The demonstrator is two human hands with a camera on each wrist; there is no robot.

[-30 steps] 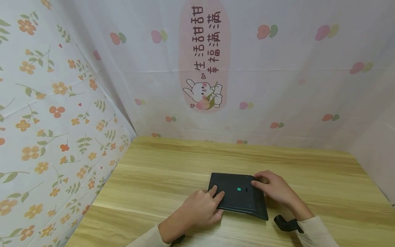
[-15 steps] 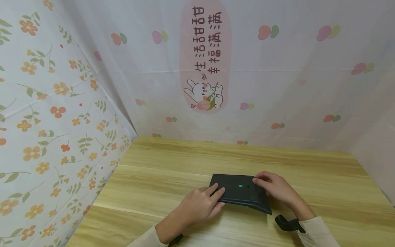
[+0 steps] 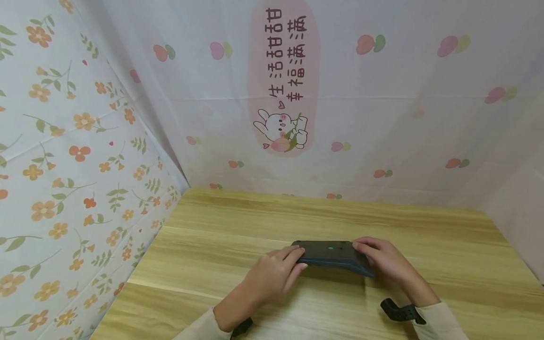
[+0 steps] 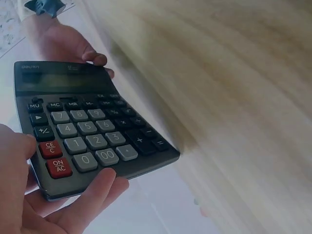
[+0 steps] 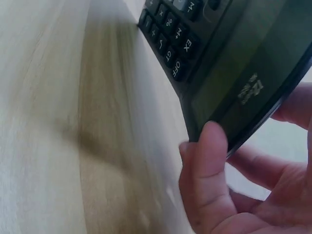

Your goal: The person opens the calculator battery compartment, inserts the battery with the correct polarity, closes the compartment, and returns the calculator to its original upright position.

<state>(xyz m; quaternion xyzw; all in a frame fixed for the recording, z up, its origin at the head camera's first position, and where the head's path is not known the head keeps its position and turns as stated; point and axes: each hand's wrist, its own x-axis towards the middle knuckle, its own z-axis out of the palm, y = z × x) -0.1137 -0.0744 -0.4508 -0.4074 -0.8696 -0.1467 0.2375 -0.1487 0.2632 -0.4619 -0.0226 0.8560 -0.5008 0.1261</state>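
A black calculator (image 3: 329, 252) is held between both hands over the table, its back turned upward and tilted in the head view. Its keypad side shows in the left wrist view, where the calculator (image 4: 83, 131) has grey number keys, two red keys and a dark display. My left hand (image 3: 274, 274) grips the keypad end, fingers on the back and thumb beneath. My right hand (image 3: 386, 259) pinches the display end; in the right wrist view the right hand (image 5: 243, 190) has a fingertip against the display's corner.
The wood-grain table (image 3: 212, 255) stretches beneath both hands. A white patterned cloth (image 3: 382, 104) hangs behind it, and a flowered cloth (image 3: 76, 156) hangs at the left. A black strap mount (image 3: 401, 311) sits at the right wrist.
The calculator has tipped: its near edge has risen and swung away, so its back looks much narrower in the head view. Both hands keep hold and have turned slightly with it.
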